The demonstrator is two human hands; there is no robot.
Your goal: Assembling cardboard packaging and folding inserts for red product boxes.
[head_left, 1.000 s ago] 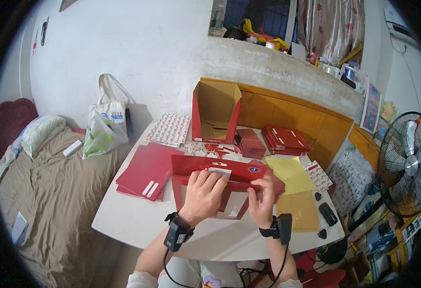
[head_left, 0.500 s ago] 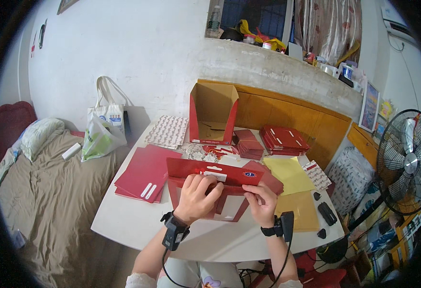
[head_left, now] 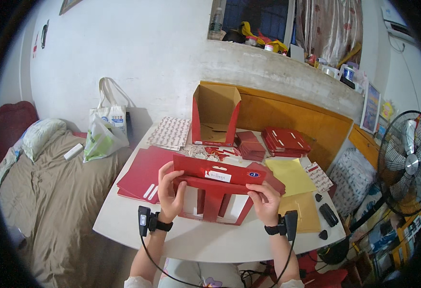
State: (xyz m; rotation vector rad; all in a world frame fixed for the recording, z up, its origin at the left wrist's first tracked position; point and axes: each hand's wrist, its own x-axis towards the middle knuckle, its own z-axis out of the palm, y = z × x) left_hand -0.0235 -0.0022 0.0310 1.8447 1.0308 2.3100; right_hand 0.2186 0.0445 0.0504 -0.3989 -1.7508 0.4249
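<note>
Upright near the front of the white table stands a red cardboard box (head_left: 213,205) with window openings and a top flap bearing a hanging slot and a white label. My left hand (head_left: 170,192) grips the flap's left end, thumb in front and fingers curled behind the edge. At the flap's right end my right hand (head_left: 264,201) pinches the edge between thumb and fingers. Both wrists carry black straps with small devices and cables. Behind the box, white strings (head_left: 200,152) lie partly hidden.
Red card sheets (head_left: 141,170) lie left on the table (head_left: 124,216). Farther back are patterned sheets (head_left: 170,133), an open display carton (head_left: 216,113) and red stacks (head_left: 285,140). Yellow sheets (head_left: 292,176) and black pieces (head_left: 328,214) lie right. A fan (head_left: 411,164) stands beyond.
My left hand has shifted from the middle of the flap to its left end, uncovering the label and the box's front. My right hand still holds the right end.
</note>
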